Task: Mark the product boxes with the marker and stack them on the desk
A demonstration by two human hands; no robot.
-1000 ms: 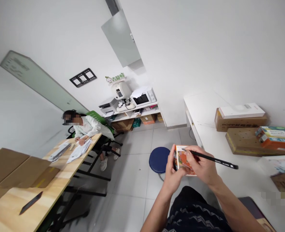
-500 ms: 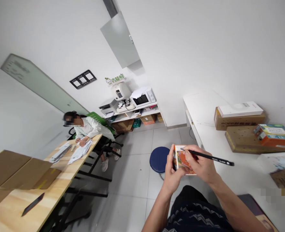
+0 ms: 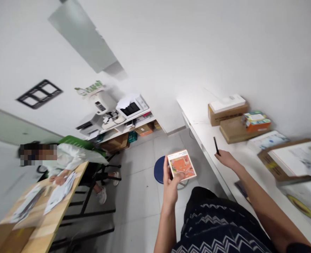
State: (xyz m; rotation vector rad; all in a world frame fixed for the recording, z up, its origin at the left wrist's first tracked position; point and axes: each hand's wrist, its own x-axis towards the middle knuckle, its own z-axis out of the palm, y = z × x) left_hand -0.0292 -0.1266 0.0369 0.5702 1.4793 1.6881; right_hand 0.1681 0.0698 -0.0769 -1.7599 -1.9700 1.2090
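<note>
My left hand (image 3: 170, 188) grips a small book (image 3: 183, 164) by its left side, thumb across the front. The cover has a white band and an orange picture, and it faces up toward me. To the right, my right hand (image 3: 227, 160) is closed around a black pen (image 3: 216, 144), which sticks up from the fingers. That hand is over the front edge of the white table (image 3: 197, 121), apart from the book. Below the book is a round blue stool (image 3: 159, 169), partly covered.
Cardboard boxes (image 3: 233, 131), an orange carton (image 3: 258, 122) and flat packages (image 3: 268, 140) lie on the white table. At left, a person (image 3: 71, 154) sits at a wooden table (image 3: 50, 228) with papers (image 3: 60, 191). A microwave (image 3: 133, 107) stands on a shelf behind.
My right hand has moved away from the book to the right, over the white table, with the pen now pointing up. My left hand still holds the book. The view has turned right.
</note>
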